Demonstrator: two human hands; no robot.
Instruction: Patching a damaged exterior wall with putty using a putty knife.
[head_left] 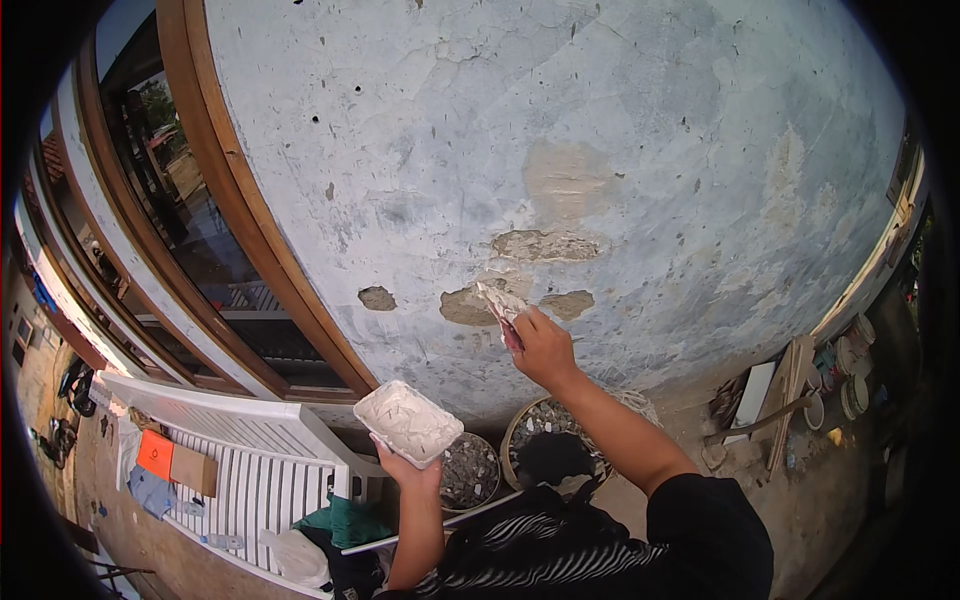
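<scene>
My left hand point(408, 470) is closed on a pale rectangular tub point(408, 420) of off-white paste, held low in front of the wall point(700, 200). My right hand point(540, 350) grips a putty knife point(500, 305) with a reddish handle and a paste-smeared blade, which lies at the edge of a chipped patch point(462, 305) in the weathered pale plaster. More bare patches show above it point(543, 243), to the right point(567, 304) and to the left point(377, 297).
A wood-framed window point(180, 190) fills the left. Below it stand a white slatted bench point(240, 520) with boxes point(192, 470) and cloths. Two round containers of rubble point(467, 478) sit at the wall's foot. Boards point(790, 400), a long-handled tool and buckets point(848, 398) lean at right.
</scene>
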